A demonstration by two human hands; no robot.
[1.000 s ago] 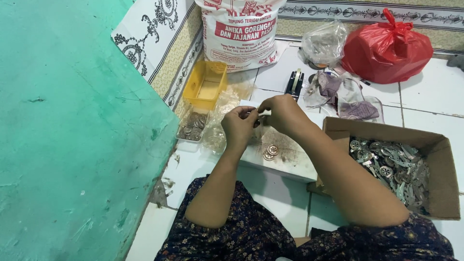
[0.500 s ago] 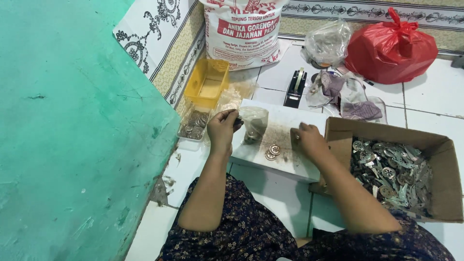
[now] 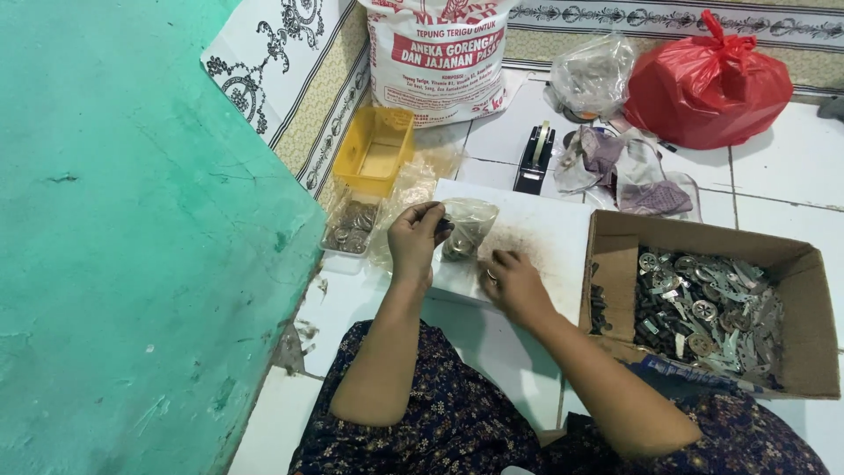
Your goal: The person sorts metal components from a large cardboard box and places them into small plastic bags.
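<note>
My left hand (image 3: 417, 239) pinches the mouth of a small clear plastic bag (image 3: 466, 227) with small metal parts in it, held just above a white board (image 3: 545, 233) on the tiled floor. My right hand (image 3: 512, 283) rests on that board with its fingers curled over some small metal pieces, a ring on one finger. What lies under the fingers is hidden. A cardboard box (image 3: 796, 264) to the right of the board holds several grey and silver metal parts.
A turquoise wall (image 3: 132, 237) rises at left. At the back stand a yellow plastic tray (image 3: 376, 151), a printed white sack (image 3: 440, 53), a black tape dispenser (image 3: 534, 158), clear bags (image 3: 591, 75) and a red plastic bag (image 3: 708, 79). A small clear tray of round metal parts (image 3: 350, 227) sits left of the board.
My hands were together up high; they have come apart. The right hand dropped onto the board over the loose metal pieces, while the left hand stayed on the small bag.
</note>
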